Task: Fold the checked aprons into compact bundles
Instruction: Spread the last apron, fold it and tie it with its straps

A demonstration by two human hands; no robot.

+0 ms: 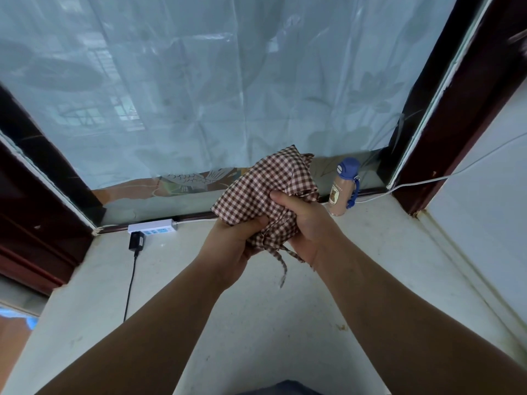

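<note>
Bundling is in progress: the brown-and-white checked cotton apron point(266, 192) is held in the air above the pale stone window ledge point(199, 295), nearer the viewer than the tan drinks bottle with blue cap point(343, 189). Left hand point(238, 243) clenches the lower bunched folds; right hand point(303, 223) grips the side nearest the bottle, thumb pressed across the cloth. One checked tie strap point(282, 269) dangles beneath the apron. Recommended technique: tuck the loose strap inside, keep the edges aligned, and compress evenly before setting the bundle down clear of the bottle.
</note>
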